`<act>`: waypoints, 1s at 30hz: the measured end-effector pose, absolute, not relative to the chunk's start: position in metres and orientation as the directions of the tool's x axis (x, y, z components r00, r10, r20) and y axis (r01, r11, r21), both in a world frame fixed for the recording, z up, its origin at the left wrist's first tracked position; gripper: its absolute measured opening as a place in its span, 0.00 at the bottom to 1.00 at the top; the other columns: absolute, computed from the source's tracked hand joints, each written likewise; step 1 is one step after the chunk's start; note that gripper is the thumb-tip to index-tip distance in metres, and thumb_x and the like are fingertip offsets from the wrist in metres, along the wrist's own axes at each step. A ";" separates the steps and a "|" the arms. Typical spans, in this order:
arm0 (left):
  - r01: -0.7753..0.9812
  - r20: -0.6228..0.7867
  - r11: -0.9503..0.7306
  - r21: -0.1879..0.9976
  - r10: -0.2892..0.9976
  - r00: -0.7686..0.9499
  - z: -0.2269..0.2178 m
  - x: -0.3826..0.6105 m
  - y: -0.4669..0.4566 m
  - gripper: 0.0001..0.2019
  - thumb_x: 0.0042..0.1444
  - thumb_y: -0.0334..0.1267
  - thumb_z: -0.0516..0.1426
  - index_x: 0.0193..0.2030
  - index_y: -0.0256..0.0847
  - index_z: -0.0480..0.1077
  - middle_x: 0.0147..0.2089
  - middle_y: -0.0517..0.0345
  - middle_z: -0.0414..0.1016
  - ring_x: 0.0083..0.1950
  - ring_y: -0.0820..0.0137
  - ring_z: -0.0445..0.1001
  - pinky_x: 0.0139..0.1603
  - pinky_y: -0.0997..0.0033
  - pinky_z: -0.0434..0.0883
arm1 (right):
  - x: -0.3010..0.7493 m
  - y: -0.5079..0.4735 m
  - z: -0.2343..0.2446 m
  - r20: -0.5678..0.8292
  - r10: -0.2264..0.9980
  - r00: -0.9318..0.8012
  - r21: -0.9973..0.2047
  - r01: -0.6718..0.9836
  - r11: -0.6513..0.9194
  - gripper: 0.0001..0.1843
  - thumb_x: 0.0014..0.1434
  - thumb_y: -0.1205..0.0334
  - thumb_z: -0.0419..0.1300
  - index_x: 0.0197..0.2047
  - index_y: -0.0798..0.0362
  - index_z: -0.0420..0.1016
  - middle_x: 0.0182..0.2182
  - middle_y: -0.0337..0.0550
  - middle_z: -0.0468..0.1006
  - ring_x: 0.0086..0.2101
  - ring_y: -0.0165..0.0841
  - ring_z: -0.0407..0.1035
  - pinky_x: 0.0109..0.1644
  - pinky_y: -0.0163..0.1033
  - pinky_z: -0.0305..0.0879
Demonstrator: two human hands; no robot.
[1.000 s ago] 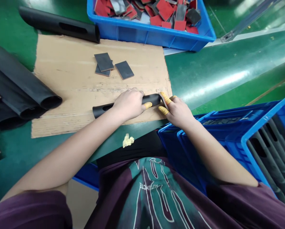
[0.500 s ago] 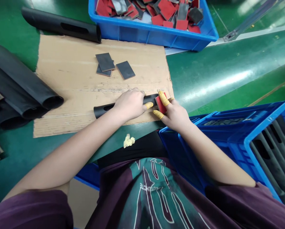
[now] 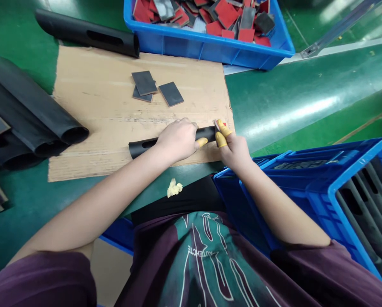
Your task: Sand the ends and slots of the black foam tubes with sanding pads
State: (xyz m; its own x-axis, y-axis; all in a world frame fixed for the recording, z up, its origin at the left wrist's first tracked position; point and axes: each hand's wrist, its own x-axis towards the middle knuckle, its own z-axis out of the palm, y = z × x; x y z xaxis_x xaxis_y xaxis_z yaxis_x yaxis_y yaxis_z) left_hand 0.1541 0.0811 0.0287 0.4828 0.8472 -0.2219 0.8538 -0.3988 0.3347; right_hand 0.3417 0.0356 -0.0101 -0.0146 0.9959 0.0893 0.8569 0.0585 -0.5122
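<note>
My left hand (image 3: 178,138) is wrapped round a short black tube (image 3: 143,147) that lies on a cardboard sheet (image 3: 95,111). Its thumb wears a yellow finger cot. My right hand (image 3: 231,145), with yellow cots on its fingertips, pinches a small red-backed grey pad (image 3: 217,126) against the tube's right end. Three loose grey pads (image 3: 155,88) lie farther back on the cardboard.
A blue bin (image 3: 210,44) of red and grey pads stands at the back. A long black tube (image 3: 85,33) lies at the back left, and larger black tubes (image 3: 27,115) are stacked at the left. Blue crates (image 3: 325,179) holding dark tubes stand at my right. A yellow crumpled scrap (image 3: 174,187) lies near my body.
My right hand has turned the pad and pressed it closer against the tube's end; its red face showed half a second ago and is now mostly hidden. My left hand keeps its grip.
</note>
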 end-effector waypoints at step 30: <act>0.850 -0.012 -0.479 0.221 0.870 0.493 0.024 0.173 0.032 0.17 0.62 0.31 0.55 0.56 0.31 0.74 0.52 0.35 0.77 0.58 0.48 0.72 0.61 0.48 0.68 | 0.345 0.045 0.003 -0.105 0.985 0.138 -0.750 0.639 -0.170 0.24 0.61 0.64 0.54 0.58 0.58 0.79 0.49 0.50 0.84 0.52 0.44 0.78 0.59 0.52 0.72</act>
State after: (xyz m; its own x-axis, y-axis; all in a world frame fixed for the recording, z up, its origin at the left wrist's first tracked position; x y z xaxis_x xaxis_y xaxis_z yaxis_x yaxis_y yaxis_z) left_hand 0.1734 0.0325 0.0241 0.4934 0.8697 -0.0116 0.8496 -0.4790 0.2208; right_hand 0.3451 0.0452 0.0033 0.1382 0.9848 -0.1048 0.6394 -0.1696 -0.7499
